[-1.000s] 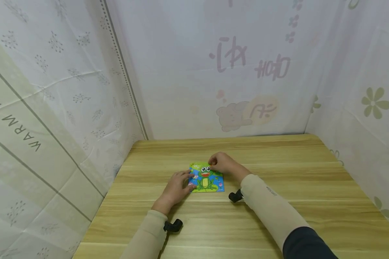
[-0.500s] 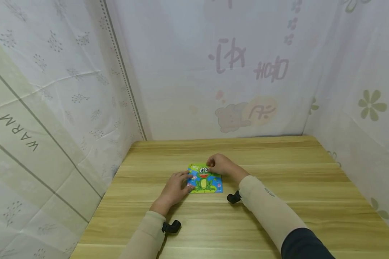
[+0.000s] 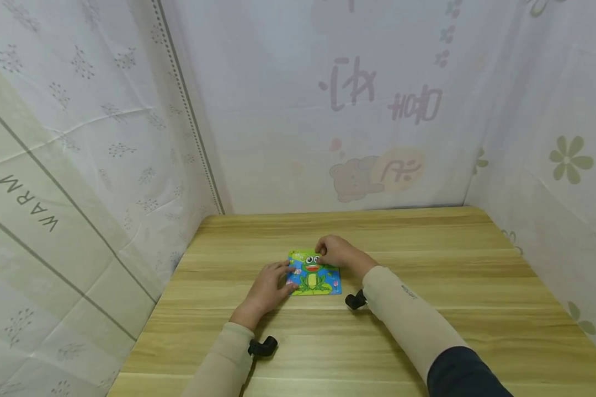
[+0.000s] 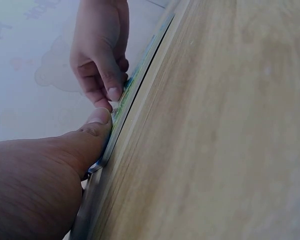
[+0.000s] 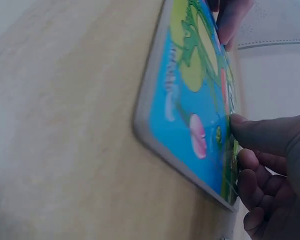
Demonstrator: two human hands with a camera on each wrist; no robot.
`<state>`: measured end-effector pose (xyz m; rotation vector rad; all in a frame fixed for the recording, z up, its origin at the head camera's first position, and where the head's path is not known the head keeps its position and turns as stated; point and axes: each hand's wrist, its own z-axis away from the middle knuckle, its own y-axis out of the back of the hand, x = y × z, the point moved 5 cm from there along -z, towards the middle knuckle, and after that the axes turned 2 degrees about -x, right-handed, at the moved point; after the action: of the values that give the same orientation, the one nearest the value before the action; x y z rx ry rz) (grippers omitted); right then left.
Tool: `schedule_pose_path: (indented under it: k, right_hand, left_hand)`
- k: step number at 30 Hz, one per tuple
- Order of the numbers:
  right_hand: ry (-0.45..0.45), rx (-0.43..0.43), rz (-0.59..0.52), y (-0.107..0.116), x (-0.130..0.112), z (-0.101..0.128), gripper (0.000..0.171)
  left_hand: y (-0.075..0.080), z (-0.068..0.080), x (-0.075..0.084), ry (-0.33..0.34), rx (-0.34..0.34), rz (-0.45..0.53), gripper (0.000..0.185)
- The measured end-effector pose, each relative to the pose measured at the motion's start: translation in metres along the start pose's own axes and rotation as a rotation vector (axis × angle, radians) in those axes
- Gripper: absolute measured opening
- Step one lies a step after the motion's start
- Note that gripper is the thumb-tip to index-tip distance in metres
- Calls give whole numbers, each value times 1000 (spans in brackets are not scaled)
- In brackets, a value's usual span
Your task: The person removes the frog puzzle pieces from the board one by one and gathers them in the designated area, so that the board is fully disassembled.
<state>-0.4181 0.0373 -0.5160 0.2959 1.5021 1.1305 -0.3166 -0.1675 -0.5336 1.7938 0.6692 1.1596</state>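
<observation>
A square frog jigsaw puzzle (image 3: 314, 280), blue and green on a thin board with rounded corners, lies flat on the wooden table. My left hand (image 3: 267, 288) rests at its left side, fingers fairly straight over the edge and the thumb lower down. In the left wrist view, that thumb (image 4: 92, 131) touches the board's face. My right hand (image 3: 335, 251) is over the upper right part, beside the frog's eyes. Its fingers are curled, and the thumb (image 5: 257, 134) touches the printed face in the right wrist view. Whether a loose piece is pinched there is hidden.
The light wooden table (image 3: 417, 264) spreads around the puzzle. Patterned cloth curtains (image 3: 278, 121) hang behind and on both sides. Black wrist cameras (image 3: 264, 347) stick out from both beige sleeves.
Both hands keep nearly the same places on the puzzle. My right hand has shifted very slightly left, by the frog's eye; the head view has moved a little.
</observation>
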Motion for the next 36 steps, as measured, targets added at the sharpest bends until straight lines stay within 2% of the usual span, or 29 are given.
schedule_pose_path:
  k: [5, 10, 20, 36]
  right_hand:
    - [-18, -47, 1, 1, -4, 1, 29]
    - [-22, -60, -2, 2, -5, 2, 30]
    - [-25, -39, -13, 1, -3, 1, 32]
    - [20, -13, -35, 0, 0, -3, 28]
  left_hand:
    - [0, 0, 1, -16, 15, 8, 50]
    - [1, 0, 3, -23, 14, 6, 49]
    - [0, 0, 2, -13, 1, 4, 51]
    - [-2, 0, -1, 2, -9, 10, 52]
